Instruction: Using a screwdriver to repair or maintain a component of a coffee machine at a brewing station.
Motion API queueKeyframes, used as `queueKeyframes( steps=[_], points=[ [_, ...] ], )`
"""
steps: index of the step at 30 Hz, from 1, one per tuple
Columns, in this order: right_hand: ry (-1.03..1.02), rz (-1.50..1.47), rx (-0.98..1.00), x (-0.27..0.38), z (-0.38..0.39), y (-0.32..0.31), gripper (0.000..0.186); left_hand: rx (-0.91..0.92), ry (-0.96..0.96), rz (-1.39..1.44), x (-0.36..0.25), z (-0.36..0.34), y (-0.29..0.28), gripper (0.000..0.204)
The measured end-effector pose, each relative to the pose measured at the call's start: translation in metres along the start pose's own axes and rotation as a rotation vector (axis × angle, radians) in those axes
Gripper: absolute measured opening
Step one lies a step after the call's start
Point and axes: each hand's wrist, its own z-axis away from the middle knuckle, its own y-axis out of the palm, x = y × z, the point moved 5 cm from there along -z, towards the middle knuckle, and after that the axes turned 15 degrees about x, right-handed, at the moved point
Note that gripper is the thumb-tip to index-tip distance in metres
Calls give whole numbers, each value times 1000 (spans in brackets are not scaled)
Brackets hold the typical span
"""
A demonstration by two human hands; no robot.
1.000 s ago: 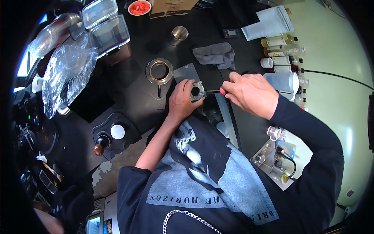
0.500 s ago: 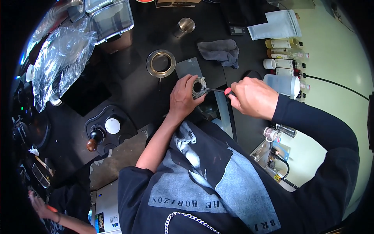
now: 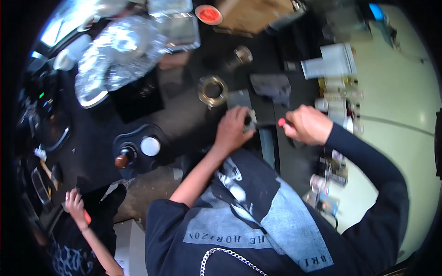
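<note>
Near the counter's edge [image 3: 182, 122], left hand [image 3: 232, 129] is curling round a metal ring [image 3: 250, 119], right hand [image 3: 311, 125] clenching a red-ended tool [image 3: 282, 122]; lettered shirt [image 3: 230, 237] showing.

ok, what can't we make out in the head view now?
Head view: small round part, blurred, partly behind left hand.
Head view: red-ended tool, mostly hidden by right hand; shaft blurred.
Head view: bottle labels, motion-blurred.
Head view: co-worker's arm, cut off by lower edge.

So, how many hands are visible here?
3: the left hand holding a small grey part, the right hand holding a red-ended tool, a co-worker's hand lower left. Others may be hidden.
</note>
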Motion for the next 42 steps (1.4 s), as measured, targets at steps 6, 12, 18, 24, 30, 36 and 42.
queueKeyframes(
  steps=[6,12,18,24,30,36,42],
  points=[
    [145,-163,-309,-32,41,23,30,196,-180,-114,0,2,10,64],
    [71,-925,-577,-164,-106,193,29,-3,-113,-54,1,16,-1,75],
    [35,-953,-960,-154,-206,218,59,-171,-219,102,-14,49,-2,77],
    [106,-655,-1009,-158,-244,213,79,-357,-166,87,-48,80,9,71],
    [-6,-521,-1054,-130,-225,200,85,-493,-231,77,-76,136,1,72],
    [-207,-553,-1316,-122,-207,186,66,-627,-332,269,-76,175,-23,81],
    [-115,-882,-1204,-137,-210,198,61,-636,-278,358,-53,191,-50,84]
  ],
)
